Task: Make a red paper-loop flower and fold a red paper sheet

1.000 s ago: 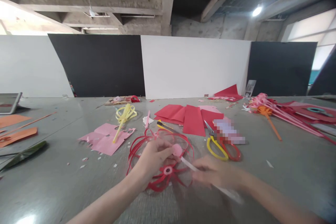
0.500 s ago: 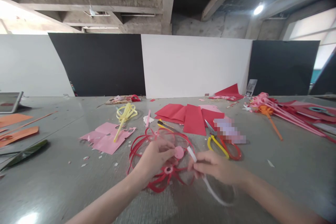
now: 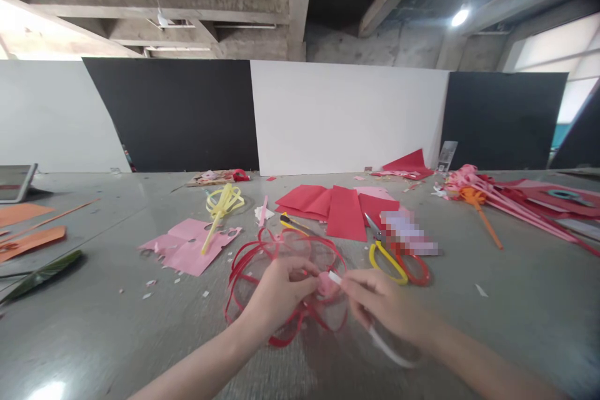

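My left hand (image 3: 284, 287) is closed, pinching a small pink paper disc (image 3: 327, 286) between thumb and fingers. The right hand (image 3: 387, 300) is closed on a thin white strip, perhaps tape (image 3: 394, 355). One end of that strip pokes out from the fingertips over the disc; whether it touches is unclear. From the right hand's underside the rest of the strip hangs in a curve. Under and around the left hand lies a flower-like form of red paper loops (image 3: 282, 342), partly hidden by the fingers.
Beyond the hands lie scissors (image 3: 389, 262) with yellow and red handles, a utility knife (image 3: 293, 224) and red paper sheets (image 3: 345, 215). A pink sheet with cut holes (image 3: 190, 247) sits under a yellow paper flower (image 3: 225, 201). Further right is an orange paper flower (image 3: 473, 197).
My right hand has moved left, bringing the white strip's end over the pink disc. The left hand still holds the disc, now slightly lower and further right.
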{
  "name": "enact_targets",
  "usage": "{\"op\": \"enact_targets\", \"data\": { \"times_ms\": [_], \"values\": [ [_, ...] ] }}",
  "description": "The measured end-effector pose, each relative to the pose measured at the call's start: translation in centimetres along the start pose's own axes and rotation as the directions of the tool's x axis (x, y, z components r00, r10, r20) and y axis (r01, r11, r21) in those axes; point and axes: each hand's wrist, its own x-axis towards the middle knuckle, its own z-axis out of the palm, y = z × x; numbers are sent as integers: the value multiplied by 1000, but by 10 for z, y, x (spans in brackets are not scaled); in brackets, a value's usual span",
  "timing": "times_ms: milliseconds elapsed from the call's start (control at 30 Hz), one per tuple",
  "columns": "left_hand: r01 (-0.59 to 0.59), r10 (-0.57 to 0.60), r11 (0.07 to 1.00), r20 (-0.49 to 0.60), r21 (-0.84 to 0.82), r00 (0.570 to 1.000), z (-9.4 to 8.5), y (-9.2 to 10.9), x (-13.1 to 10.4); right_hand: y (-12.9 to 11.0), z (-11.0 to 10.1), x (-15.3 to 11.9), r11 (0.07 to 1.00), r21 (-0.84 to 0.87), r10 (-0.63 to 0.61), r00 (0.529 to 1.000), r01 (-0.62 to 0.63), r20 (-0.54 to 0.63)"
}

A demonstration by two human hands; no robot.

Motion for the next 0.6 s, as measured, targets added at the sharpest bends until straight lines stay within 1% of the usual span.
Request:
{"op": "enact_targets", "data": {
  "times_ms": [133, 233, 300, 467, 600],
  "values": [
    [-4, 4, 1000, 32, -4, 999, 2, 1, -2, -5, 1, -2, 1000, -8, 2, 1000, -2, 5],
    [-39, 37, 998, 53, 43, 998, 2, 2, -3, -9, 4, -3, 998, -64, 6, 1000, -5, 19],
    [-51, 47, 995, 54, 85, 997, 3, 1, -3, -10, 6, -3, 995, -95, -2, 1000, 2, 9],
    [-36, 29, 994, 68, 100, 997, 3, -1, -4, -7, 8, -3, 992, -121, 20, 999, -23, -28],
    [-37, 28, 992, 71, 122, 997, 5, -4, -4, -3, 8, -3, 988, -153, 13, 999, -19, -39]
  ]
}}
